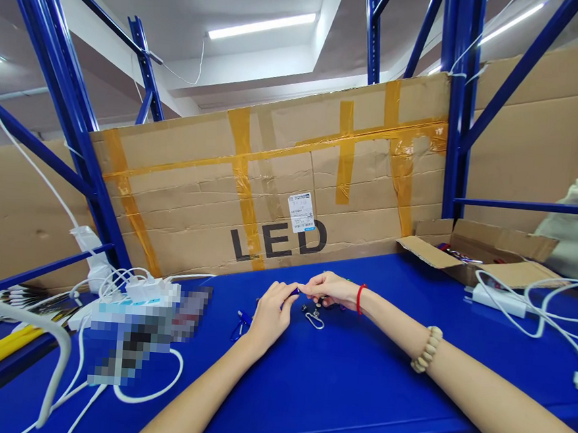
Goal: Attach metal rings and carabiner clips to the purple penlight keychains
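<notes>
My left hand (273,313) and my right hand (332,289) meet fingertip to fingertip just above the blue tabletop. Both are closed in a pinch around a tiny dark-blue piece (296,292), mostly covered by the fingers, whose kind I cannot make out. Below my right hand lies a silver carabiner (315,320) with small metal parts beside it. Left of my left hand rests a blue carabiner-like clip (242,324). More small dark items are partly hidden under my right hand.
A cardboard sheet marked LED (297,171) stands behind the blue tabletop (306,396). An open cardboard box (495,247) and white adapter (498,299) with cable sit at right. At left are a power strip (137,305), tangled white cables and blue rack posts (65,82).
</notes>
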`<state>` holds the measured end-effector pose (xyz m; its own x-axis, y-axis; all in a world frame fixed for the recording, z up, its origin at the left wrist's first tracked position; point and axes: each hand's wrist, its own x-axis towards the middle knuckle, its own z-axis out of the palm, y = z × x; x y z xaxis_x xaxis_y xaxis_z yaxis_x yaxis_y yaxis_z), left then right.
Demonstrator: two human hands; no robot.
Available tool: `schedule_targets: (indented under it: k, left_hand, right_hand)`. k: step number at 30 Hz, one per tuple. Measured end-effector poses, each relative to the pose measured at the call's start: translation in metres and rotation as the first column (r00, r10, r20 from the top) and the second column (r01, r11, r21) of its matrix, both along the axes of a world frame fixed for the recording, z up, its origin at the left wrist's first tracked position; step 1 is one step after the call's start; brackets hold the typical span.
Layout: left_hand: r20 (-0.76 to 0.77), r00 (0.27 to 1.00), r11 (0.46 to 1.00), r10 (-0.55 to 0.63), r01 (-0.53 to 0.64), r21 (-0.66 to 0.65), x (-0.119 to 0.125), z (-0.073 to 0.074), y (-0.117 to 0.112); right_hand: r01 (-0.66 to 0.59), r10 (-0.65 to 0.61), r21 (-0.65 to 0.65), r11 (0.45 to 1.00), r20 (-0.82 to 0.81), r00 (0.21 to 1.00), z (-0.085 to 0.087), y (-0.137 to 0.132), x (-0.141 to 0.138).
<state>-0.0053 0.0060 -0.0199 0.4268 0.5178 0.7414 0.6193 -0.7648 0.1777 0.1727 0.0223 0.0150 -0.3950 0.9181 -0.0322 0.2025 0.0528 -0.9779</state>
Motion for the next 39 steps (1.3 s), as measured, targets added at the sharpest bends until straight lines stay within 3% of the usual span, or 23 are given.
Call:
schedule_targets:
  k: [4, 9, 14, 20, 27, 35, 39]
  left_hand:
    - [0.028, 0.999, 0.996, 0.038, -0.035, -0.077, 0.002, -0.002, 0.001]
    - [0.171, 0.977, 0.972, 0.128, -0.090, -0.217, 0.008, 0.005, -0.001]
    - [0.276, 0.946, 0.953, 0.170, -0.086, -0.291, 0.007, 0.013, 0.000]
    - [0.230, 0.959, 0.954, 0.168, -0.099, -0.284, 0.003, 0.012, 0.001]
    - [0.179, 0.976, 0.946, 0.125, -0.063, -0.318, 0.005, 0.012, 0.000]
    - [0.153, 0.987, 0.923, 0.049, 0.014, -0.384, 0.006, 0.012, -0.002]
    - [0.135, 0.991, 0.924, -0.021, 0.071, -0.375, 0.006, 0.014, -0.006]
  right_hand:
    - [0.043, -0.045, 0.071, 0.997, 0.026, 0.999, -0.001, 0.001, -0.004]
    - [0.058, -0.065, 0.272, 0.961, 0.018, 0.998, -0.003, 0.006, -0.005]
    - [0.133, -0.097, 0.503, 0.854, -0.097, 0.991, 0.000, 0.010, -0.002]
    - [0.088, -0.080, 0.684, 0.724, -0.044, 0.996, -0.004, 0.008, -0.005]
    - [0.071, -0.127, 0.777, 0.625, 0.011, 0.992, -0.009, 0.012, -0.003]
    - [0.029, -0.157, 0.770, 0.638, 0.092, 0.983, -0.008, 0.012, 0.000]
    - [0.010, -0.097, 0.741, 0.671, 0.074, 0.993, -0.007, 0.013, 0.002]
